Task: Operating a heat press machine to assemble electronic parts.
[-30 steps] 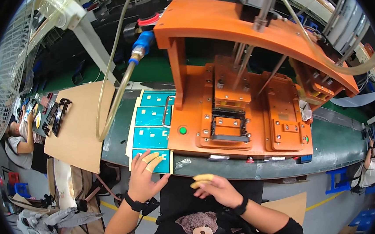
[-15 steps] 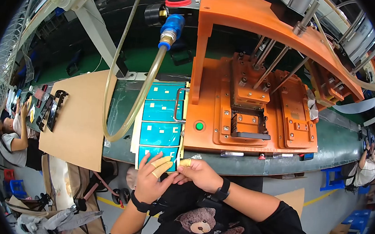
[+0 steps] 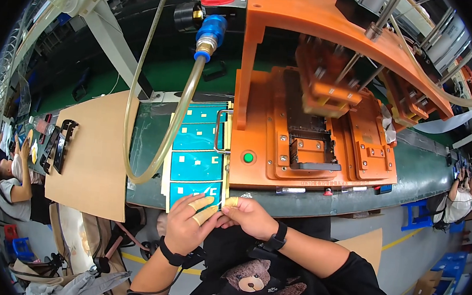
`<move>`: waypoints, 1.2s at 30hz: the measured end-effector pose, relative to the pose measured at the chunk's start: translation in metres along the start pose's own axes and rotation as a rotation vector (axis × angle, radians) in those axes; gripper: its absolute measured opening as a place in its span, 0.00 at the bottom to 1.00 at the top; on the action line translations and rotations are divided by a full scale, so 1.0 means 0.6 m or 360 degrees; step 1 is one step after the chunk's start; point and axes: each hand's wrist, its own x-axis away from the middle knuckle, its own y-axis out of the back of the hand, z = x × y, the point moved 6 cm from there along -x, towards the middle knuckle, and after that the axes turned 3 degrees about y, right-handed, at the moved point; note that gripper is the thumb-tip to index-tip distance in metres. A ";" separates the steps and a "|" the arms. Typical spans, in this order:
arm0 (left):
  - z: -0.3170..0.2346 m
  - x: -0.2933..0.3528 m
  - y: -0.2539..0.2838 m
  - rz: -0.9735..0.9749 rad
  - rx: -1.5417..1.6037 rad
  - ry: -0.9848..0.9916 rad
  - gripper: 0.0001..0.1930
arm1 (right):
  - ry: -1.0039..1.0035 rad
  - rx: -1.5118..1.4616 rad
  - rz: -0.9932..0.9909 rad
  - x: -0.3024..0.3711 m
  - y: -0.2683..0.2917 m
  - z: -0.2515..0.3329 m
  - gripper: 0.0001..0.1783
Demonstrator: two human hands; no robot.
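My left hand [image 3: 188,228] and my right hand [image 3: 251,218] meet at the bench's front edge, with pale yellow covers on some fingers. In my right hand's pinch is a thin whitish strip [image 3: 221,204], too small to make out well. My left fingers close in beside it, their tips touching or nearly touching the right ones; what they hold, if anything, is hidden. Just beyond lies a stack of teal sheets [image 3: 190,160] bearing small pale pieces. To the right stands an orange press [image 3: 258,144], its upper block [image 3: 331,97] raised and blurred above a black frame-shaped part [image 3: 315,166] in the fixture.
A metal handle [image 3: 219,130] and a green button [image 3: 248,158] sit on the press's left side. A clear hose [image 3: 178,123] loops down over the sheets. Brown cardboard [image 3: 91,153] carries black plastic parts [image 3: 61,147]. Other people work at far left and far right.
The press's upper block has risen off the fixture, uncovering the black part. My hands stay together, the left fingers slightly more bent. The view has shifted slightly.
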 end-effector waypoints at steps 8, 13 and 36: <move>0.164 -0.006 0.061 -0.0595 0.0574 0.1173 0.04 | -0.0100 -0.0040 -0.0182 -0.006 0.001 0.003 0.12; 0.363 0.047 0.141 -0.1280 0.1912 0.1515 0.15 | -0.0129 0.0036 -0.0389 0.008 0.013 0.009 0.15; -0.037 -0.308 -0.063 0.0138 0.1414 0.0938 0.05 | 0.1475 0.1734 -0.0824 0.526 0.100 0.510 0.09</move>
